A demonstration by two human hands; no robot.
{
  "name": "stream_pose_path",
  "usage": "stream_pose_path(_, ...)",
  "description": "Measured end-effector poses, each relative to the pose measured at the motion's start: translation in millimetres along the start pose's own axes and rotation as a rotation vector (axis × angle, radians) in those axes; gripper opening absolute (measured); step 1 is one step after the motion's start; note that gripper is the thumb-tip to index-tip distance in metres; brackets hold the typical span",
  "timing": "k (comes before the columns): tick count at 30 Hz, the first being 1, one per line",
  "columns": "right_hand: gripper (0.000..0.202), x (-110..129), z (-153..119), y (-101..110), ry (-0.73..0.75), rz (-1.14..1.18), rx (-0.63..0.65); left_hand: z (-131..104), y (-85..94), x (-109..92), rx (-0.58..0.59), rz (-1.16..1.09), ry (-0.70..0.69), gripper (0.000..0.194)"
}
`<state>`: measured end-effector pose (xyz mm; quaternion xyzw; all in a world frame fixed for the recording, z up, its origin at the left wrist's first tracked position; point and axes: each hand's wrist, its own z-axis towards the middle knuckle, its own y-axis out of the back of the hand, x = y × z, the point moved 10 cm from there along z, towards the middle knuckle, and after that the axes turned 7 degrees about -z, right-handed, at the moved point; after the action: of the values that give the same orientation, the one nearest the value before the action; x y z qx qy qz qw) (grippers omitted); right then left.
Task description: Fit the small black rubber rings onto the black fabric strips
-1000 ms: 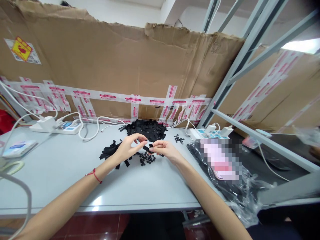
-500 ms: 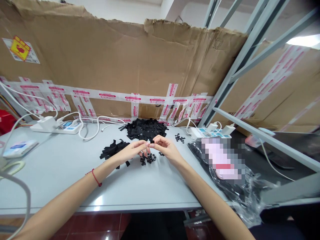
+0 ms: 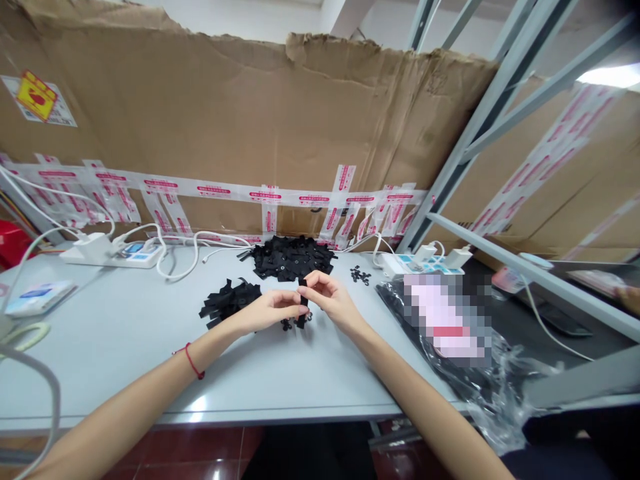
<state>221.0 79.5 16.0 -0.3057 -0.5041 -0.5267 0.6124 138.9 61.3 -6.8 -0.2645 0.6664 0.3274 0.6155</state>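
Between my two hands a short black fabric strip (image 3: 302, 319) hangs upright. My right hand (image 3: 327, 299) pinches its upper end. My left hand (image 3: 280, 308), a red cord on its wrist, closes thumb and fingers on the strip lower down. Under the strip lie small black ring-like pieces (image 3: 287, 325), partly hidden by my hands. Left of my left hand is a small pile of black strips (image 3: 227, 298). Beyond my hands sits a larger heap of black strips (image 3: 287, 257), some with a ring in them.
More small black pieces (image 3: 360, 275) lie to the right. Power strips with white cables stand at the back left (image 3: 143, 255) and right (image 3: 395, 265). A pixelated pink item rests on black plastic (image 3: 395, 300). A cardboard wall (image 3: 225, 120) closes the back; a metal frame (image 3: 465, 147) rises right.
The black strip, mostly hidden between my fingertips before, now hangs down in plain sight. My left hand has shifted slightly lower, its thumb and fingers closing on the strip's lower part.
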Motion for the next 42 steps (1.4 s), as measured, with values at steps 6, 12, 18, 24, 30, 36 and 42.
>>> stream_pose_path(6,0.021,17.3,-4.0,2.9,0.057,-0.148,0.151,-2.7,4.5,-12.0,-0.001,0.041,-0.033,0.029)
stream_pose_path(12,0.018,29.4,-6.0,1.7,0.226,-0.532,0.143,-3.4,10.0,-15.8,-0.023,0.065,-0.051,0.035)
stream_pose_path(18,0.012,13.6,-6.4,-7.6,0.056,-0.230,0.268,-3.3,13.1,-18.3,-0.024,0.083,-0.073,0.038)
stream_pose_path(24,0.032,10.8,-12.6,-22.2,0.023,-0.178,0.487,-5.4,11.3,-21.8,0.005,0.162,-0.076,0.040)
stream_pose_path(30,0.042,14.8,-7.1,-16.6,0.171,-0.536,0.279,-5.1,8.3,-18.5,0.029,0.191,-0.092,0.037)
stream_pose_path(36,0.041,18.2,-15.1,-38.4,0.266,-0.533,0.340,-5.3,6.3,-14.4,0.036,0.215,-0.082,0.037)
stream_pose_path(42,0.049,18.3,-14.9,-37.8,0.270,-0.474,0.311,-5.7,5.2,-15.3,0.011,0.165,-0.090,0.039)
